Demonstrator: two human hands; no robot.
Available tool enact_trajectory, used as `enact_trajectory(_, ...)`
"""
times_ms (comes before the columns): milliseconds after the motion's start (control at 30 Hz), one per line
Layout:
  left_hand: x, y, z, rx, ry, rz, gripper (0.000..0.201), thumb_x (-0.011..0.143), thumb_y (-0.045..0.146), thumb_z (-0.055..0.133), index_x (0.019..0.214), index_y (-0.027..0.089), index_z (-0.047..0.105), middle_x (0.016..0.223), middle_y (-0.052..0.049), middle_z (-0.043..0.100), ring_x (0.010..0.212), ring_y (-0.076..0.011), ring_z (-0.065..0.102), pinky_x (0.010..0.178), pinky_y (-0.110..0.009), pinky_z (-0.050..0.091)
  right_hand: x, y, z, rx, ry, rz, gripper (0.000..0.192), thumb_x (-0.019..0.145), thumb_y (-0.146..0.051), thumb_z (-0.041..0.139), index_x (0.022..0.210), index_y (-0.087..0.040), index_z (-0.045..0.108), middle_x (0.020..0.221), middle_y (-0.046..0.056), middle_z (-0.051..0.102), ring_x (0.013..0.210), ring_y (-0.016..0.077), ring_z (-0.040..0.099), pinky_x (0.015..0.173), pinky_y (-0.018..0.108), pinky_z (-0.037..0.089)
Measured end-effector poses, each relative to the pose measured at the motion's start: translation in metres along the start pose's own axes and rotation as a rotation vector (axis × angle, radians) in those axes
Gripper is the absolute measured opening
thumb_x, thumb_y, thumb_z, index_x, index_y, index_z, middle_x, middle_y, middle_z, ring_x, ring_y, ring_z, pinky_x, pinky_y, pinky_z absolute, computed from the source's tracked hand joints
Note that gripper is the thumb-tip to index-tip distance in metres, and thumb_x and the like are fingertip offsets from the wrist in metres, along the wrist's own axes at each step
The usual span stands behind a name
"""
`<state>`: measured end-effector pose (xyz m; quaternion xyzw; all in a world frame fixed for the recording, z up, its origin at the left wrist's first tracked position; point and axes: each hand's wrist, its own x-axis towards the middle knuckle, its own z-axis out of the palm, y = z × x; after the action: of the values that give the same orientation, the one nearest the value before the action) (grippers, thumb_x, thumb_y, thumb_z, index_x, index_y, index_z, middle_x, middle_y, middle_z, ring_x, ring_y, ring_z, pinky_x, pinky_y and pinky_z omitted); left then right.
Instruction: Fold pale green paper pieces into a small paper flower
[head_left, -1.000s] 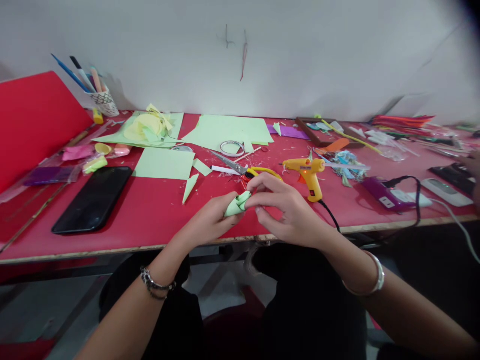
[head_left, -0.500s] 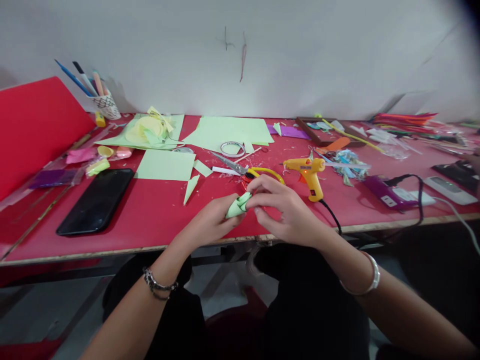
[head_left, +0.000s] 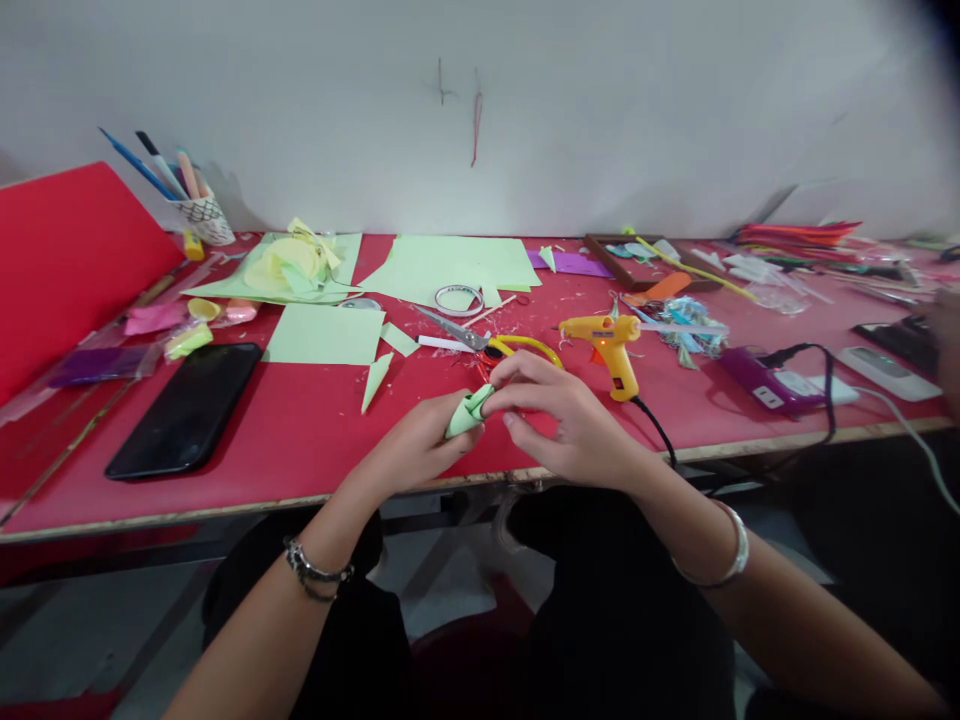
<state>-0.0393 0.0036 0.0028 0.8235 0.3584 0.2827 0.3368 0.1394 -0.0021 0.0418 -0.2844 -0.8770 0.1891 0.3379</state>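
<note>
At the centre of the frame we see our left hand [head_left: 420, 445] and right hand [head_left: 559, 420] meeting over the near edge of the red table [head_left: 300, 430], both pinching the rolled green paper piece [head_left: 469, 410] between fingertips, fingers closed on it. Compared with a second ago, the grip and the paper look the same; only the whole scene has slid slightly left and down in the frame. Just beyond the hands lie the yellow-handled scissors [head_left: 487, 343] and the yellow glue gun [head_left: 609, 345], unmoved on the table. To the left sits the black phone [head_left: 186, 405]. Farther back, green paper sheets [head_left: 457, 262] and the tape ring [head_left: 459, 299] lie where they were, with the pen cup [head_left: 201, 215] at upper left.
</note>
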Motion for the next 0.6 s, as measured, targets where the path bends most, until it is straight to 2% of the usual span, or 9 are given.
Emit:
enact_trajectory(233, 0.000, -0.002, -0.002, 0.000, 0.022, 0.004, 0.008, 0.077, 0.015, 0.039, 0.071, 0.016, 0.044, 0.067, 0.002, 0.048, 0.060, -0.0101, 0.043, 0.057, -0.021, 0.035, 0.001, -0.001, 0.000, 0.024, 0.001, 0.004, 0.021, 0.076, -0.006, 0.045, 0.086, -0.019, 0.058, 0.092, 0.005, 0.048, 0.082, 0.0148, 0.050, 0.070, 0.031, 0.045)
enact_trajectory(400, -0.002, -0.002, -0.002, 0.020, 0.033, -0.006, 0.017, 0.081, 0.019, 0.038, 0.065, 0.016, 0.040, 0.062, 0.004, 0.043, 0.056, -0.0088, 0.039, 0.053, -0.020, 0.032, -0.002, 0.000, 0.003, 0.089, 0.063, 0.089, 0.036, 0.075, -0.007, 0.047, 0.109, -0.021, 0.047, 0.091, 0.003, 0.049, 0.069, 0.0107, 0.050, 0.069, 0.030, 0.046)
enact_trajectory(500, -0.002, -0.002, -0.002, 0.016, 0.004, 0.017, 0.016, 0.084, 0.022, 0.037, 0.072, 0.016, 0.045, 0.068, 0.002, 0.049, 0.061, -0.0101, 0.044, 0.057, -0.021, 0.035, -0.007, 0.002, 0.010, 0.145, 0.070, 0.159, 0.047, 0.075, -0.012, 0.053, 0.118, -0.021, 0.038, 0.096, 0.004, 0.048, 0.067, 0.0102, 0.050, 0.072, 0.032, 0.047)
enact_trajectory(600, -0.003, -0.003, -0.001, 0.033, -0.002, 0.023, 0.018, 0.085, 0.026, 0.036, 0.079, 0.015, 0.050, 0.075, -0.001, 0.055, 0.068, -0.0129, 0.049, 0.063, -0.024, 0.039, -0.009, 0.004, 0.019, 0.217, 0.039, 0.175, 0.046, 0.076, -0.016, 0.055, 0.118, -0.021, 0.038, 0.098, 0.005, 0.048, 0.071, 0.0113, 0.051, 0.074, 0.033, 0.047)
